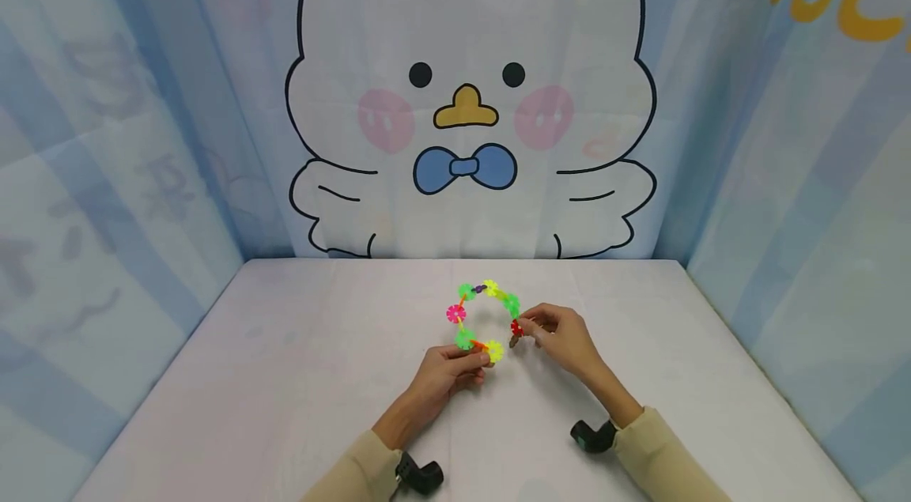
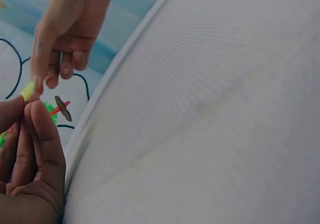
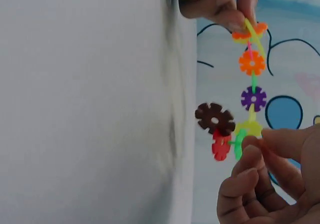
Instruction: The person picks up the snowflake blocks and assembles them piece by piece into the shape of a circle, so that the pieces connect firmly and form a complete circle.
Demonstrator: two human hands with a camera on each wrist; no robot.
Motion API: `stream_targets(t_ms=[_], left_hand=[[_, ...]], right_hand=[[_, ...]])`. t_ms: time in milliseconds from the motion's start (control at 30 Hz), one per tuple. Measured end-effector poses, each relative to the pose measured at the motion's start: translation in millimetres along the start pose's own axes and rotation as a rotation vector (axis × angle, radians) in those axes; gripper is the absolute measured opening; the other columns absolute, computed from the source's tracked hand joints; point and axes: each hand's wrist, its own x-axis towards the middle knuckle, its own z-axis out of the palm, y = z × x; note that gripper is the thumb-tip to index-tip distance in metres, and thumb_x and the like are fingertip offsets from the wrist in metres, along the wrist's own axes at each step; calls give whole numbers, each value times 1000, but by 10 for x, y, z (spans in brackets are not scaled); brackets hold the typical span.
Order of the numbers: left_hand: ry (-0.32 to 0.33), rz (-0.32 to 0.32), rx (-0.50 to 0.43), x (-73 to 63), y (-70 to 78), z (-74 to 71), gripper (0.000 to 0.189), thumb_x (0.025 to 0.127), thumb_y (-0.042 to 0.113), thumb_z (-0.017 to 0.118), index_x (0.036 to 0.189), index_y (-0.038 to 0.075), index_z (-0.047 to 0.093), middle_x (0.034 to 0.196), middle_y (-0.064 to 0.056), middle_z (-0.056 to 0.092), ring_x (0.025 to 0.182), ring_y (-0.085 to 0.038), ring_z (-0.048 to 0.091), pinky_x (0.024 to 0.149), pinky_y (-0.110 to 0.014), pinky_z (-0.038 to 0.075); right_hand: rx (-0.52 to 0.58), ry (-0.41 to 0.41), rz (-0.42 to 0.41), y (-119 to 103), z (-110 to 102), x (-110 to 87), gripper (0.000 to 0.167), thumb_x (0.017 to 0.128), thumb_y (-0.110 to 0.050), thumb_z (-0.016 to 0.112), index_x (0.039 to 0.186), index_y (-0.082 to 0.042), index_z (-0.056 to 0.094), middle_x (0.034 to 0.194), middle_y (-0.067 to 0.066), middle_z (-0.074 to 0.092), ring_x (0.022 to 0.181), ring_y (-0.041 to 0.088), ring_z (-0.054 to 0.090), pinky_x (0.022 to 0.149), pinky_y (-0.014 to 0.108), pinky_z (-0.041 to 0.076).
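A chain of interlocking snowflake discs curves into an open ring above the white table. My left hand pinches a yellow disc at one end, between thumb and fingers. On the other side, my right hand pinches the chain beside a red disc and a green disc; its fingertips hide which piece they grip. The last disc there is brown, joined to the red one and apart from the yellow end. A purple disc and an orange disc also show in the right wrist view.
The white tabletop spreads beneath both hands. Behind it hangs a curtain with a cartoon bird, and blue-and-white curtains stand at both sides. Black wrist cameras sit at the left cuff and the right cuff.
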Motion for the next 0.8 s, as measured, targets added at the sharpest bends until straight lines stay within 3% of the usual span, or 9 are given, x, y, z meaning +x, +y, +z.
stream_targets(t_ms=[100,200,300,433,600,800], left_hand=[[0,-7,8,8,-2,-1,24,97,13,78,112,-5,76,89,-1,79,76,-8,70,74,-22,63],[-3,-10,15,10,-5,-6,24,97,13,77,112,-5,76,90,-2,80,76,-8,70,74,-22,63],[-8,-10,16,8,-6,-7,25,97,14,77,113,-5,76,90,-2,80,76,-8,69,74,-22,62],[-11,-2,15,9,-9,-12,25,97,13,77,113,-6,75,89,-2,80,75,-8,69,73,-22,62],[-17,16,21,-6,-11,-8,27,98,13,77,114,-8,74,88,-1,79,75,-7,69,72,-21,62],[-20,45,53,-22,-13,10,30,98,14,76,115,-10,73,89,-1,79,75,-8,67,72,-21,61]], right_hand=[[3,21,126,97,-23,35,26,101,-17,72,123,-2,74,105,15,78,70,13,65,61,23,52],[86,-62,250,162,-23,45,38,104,-20,69,135,0,67,107,16,77,69,13,63,60,25,51],[203,-151,339,198,-18,52,40,105,-21,66,139,1,64,98,11,76,69,13,64,60,25,52],[313,-226,343,227,-2,59,40,105,-22,67,134,4,66,92,3,77,71,10,67,61,23,54],[450,-310,316,265,15,51,35,104,-21,68,126,7,65,97,1,81,71,6,69,61,20,55],[528,-337,326,249,-22,34,30,104,-25,69,120,0,67,99,1,81,73,6,71,64,19,56]])
